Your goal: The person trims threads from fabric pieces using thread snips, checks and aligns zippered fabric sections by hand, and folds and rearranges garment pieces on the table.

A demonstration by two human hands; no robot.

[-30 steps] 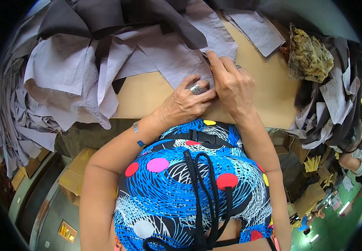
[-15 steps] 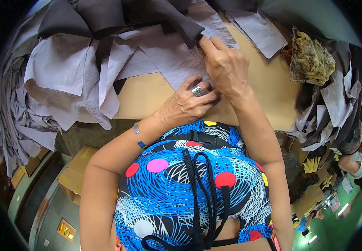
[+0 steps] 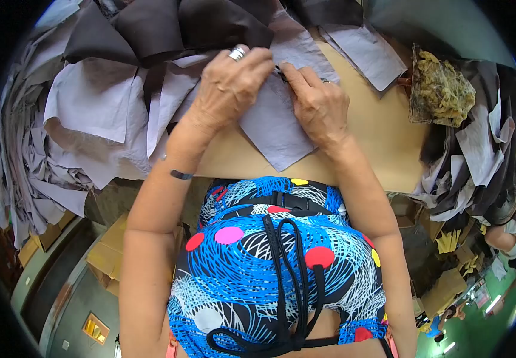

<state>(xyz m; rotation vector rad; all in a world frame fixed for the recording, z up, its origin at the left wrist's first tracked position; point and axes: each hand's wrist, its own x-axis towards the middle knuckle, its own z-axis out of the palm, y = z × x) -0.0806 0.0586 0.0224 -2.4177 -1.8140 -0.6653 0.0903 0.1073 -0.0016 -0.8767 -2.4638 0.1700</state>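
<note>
My left hand (image 3: 234,83), with a wide silver ring, is raised with its fingers curled at the lower edge of a dark brown cloth piece (image 3: 225,27). Its fingertips are partly hidden against that cloth. Just to the right, my right hand (image 3: 320,104) is closed, thumb and forefinger pinched over a pale lavender cloth piece (image 3: 276,131). A small dark bit shows at the right fingertips, too small to name. The lavender piece lies on the tan tabletop (image 3: 377,137), one pointed corner toward my body.
Heaps of lavender and dark cloth (image 3: 91,101) cover the left side and hang over the edge. More cloth pieces (image 3: 365,53) lie at the back right. A clear container of yellowish fibre (image 3: 443,86) stands at the right. Cardboard boxes (image 3: 109,250) sit below.
My left hand has moved up and left, from near the table's front edge to the dark cloth. The dark cloth's corner has left my right fingertips. The lavender piece's lower corner is now uncovered.
</note>
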